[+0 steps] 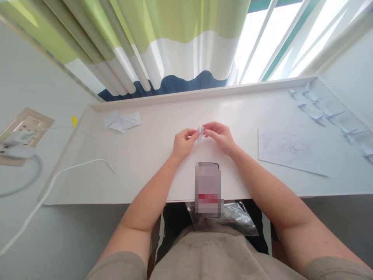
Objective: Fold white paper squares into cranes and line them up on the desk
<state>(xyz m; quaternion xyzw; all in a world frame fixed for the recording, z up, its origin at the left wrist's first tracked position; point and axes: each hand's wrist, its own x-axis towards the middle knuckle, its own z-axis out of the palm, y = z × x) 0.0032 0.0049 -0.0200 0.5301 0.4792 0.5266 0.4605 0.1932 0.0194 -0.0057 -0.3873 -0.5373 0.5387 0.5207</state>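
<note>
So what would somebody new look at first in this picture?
Probably the big curtain with its green, white and dark blue bands, hanging behind the desk. Then the middle of the desk, where the left hand pinches a small folded paper with the right hand close against it. Far right, spiky folded papers stand out too.

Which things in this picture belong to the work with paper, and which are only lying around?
Belong to the work:
small folded paper, held between left hand and right hand
folded pieces, far right, probably
pale papers, left, perhaps

Lying around:
written sheet, seemingly
white cable
clear plastic bag
pixelated object, unidentifiable
</note>
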